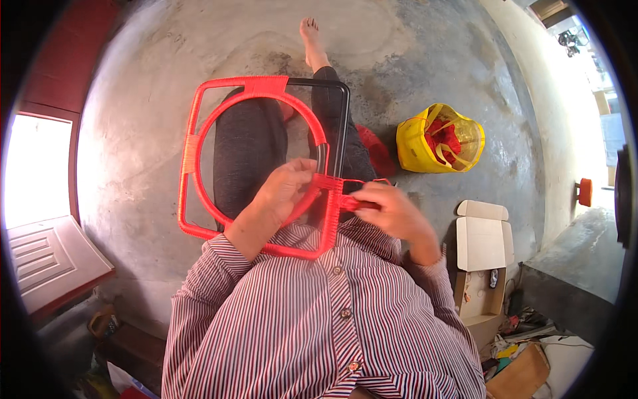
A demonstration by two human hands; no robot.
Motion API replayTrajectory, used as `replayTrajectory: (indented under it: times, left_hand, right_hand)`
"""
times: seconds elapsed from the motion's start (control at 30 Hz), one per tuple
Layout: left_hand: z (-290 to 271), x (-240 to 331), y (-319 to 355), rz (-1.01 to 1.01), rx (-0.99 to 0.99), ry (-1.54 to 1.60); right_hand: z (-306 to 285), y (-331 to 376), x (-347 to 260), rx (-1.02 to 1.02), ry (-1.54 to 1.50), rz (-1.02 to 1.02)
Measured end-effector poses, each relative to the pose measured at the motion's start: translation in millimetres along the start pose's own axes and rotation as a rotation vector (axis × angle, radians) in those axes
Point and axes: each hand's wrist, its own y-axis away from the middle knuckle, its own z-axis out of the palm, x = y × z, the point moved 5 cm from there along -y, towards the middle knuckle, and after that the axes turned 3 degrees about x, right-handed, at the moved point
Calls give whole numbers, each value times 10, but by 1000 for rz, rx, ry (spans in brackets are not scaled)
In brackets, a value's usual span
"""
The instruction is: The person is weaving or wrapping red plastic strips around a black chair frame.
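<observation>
A squarish frame (188, 174) with a round ring (204, 143) inside it lies across my lap. Red cord is wound over most of both. Bare black tube shows on the frame's upper right side (345, 110) and on a short stretch of the ring. My left hand (284, 189) reaches over the ring, its fingers closed on it beside the red binding (327, 181) that joins ring and frame. Just outside the frame's right side, my right hand (393, 211) is closed on a bundle of red cord (357, 203); it is slightly blurred.
A yellow bag (413, 147) with red material inside stands on the concrete floor to the right. Nearer me on that side is an open cardboard box (480, 243) holding small items, beside a dark ledge (571, 259). Assorted scraps (522, 362) lie at the lower right.
</observation>
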Motion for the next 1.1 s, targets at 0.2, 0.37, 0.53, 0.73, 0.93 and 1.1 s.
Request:
replayTrajectory:
  times: [0.2,0.37,0.53,0.73,0.93,1.1]
  left_hand:
    - [-32,-75,-19,-249,0,-118]
    - [-137,40,-5,125,85,100]
    - [178,235,230,513,87,-225]
    - [-20,189,161,490,38,-17]
    - [-72,135,56,263,148,-76]
    - [281,234,190,140,-43,3]
  right_hand:
    - [199,-452,9,67,36,287]
    - [51,-477,174,412,21,-12]
    - [171,-636,-314,435,232,-206]
    - [-236,-478,-117,117,6,14]
    - [-1092,311,348,225,-328,342]
    - [-1615,826,969,836,-1075,67]
